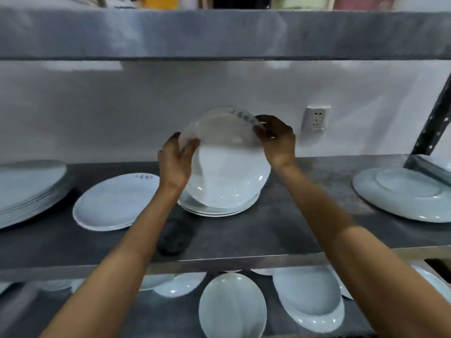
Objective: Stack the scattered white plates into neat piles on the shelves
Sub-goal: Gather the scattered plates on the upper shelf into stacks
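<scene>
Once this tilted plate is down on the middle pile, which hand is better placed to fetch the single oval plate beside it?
Left, probably. The left hand grips the held plate on the side nearest the oval plate; the right hand would have to cross over the pile.

A white plate (227, 152) tilts above a small pile (217, 208) mid-shelf (280, 230); more white piles sit toward the shelf's left and right edges.
</scene>
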Action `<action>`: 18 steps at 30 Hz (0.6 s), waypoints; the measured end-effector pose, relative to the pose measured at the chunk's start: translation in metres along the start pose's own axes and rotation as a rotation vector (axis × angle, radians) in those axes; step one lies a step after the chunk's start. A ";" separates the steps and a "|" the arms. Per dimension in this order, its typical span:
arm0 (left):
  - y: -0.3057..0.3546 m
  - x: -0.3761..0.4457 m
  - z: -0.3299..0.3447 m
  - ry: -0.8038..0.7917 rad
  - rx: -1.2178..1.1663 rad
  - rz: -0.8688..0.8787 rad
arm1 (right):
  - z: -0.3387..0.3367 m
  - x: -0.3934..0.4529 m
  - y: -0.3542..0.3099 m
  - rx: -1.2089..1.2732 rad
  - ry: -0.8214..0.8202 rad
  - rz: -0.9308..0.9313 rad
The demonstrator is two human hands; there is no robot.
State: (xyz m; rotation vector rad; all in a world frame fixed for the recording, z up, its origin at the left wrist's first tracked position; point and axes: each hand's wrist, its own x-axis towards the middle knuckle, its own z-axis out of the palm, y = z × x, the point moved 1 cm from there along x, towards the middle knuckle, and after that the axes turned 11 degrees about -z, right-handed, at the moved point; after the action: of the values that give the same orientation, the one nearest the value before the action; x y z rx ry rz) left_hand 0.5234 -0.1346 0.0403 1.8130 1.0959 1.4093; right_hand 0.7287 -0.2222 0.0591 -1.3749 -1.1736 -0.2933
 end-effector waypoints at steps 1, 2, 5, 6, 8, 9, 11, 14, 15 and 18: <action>-0.008 0.004 -0.002 -0.010 -0.008 -0.055 | 0.009 0.000 0.004 0.013 -0.015 0.054; -0.014 0.007 -0.001 -0.019 -0.007 -0.103 | 0.016 -0.001 0.011 0.032 -0.028 0.125; -0.035 0.013 0.004 -0.032 0.066 -0.193 | 0.033 -0.011 0.034 0.058 -0.110 0.319; -0.039 0.014 0.007 -0.050 0.104 -0.220 | 0.037 -0.017 0.041 0.047 -0.140 0.363; -0.048 0.017 0.014 -0.100 0.252 -0.283 | 0.043 -0.031 0.052 0.015 -0.157 0.409; -0.054 0.018 0.017 -0.124 0.379 -0.310 | 0.046 -0.038 0.057 -0.030 -0.149 0.416; -0.063 0.018 0.019 -0.176 0.600 -0.318 | 0.050 -0.051 0.067 -0.080 -0.130 0.479; -0.069 0.011 0.024 -0.247 0.592 -0.258 | 0.057 -0.059 0.073 -0.016 -0.109 0.595; -0.073 0.011 0.026 -0.254 0.548 -0.255 | 0.057 -0.060 0.072 0.007 -0.117 0.632; -0.074 0.012 0.029 -0.241 0.395 -0.316 | 0.052 -0.063 0.063 0.160 -0.123 0.756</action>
State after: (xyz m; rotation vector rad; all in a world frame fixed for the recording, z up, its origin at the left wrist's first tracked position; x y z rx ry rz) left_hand 0.5337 -0.0866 -0.0235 1.9043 1.5271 0.8075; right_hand 0.7233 -0.1897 -0.0392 -1.6002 -0.6813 0.4185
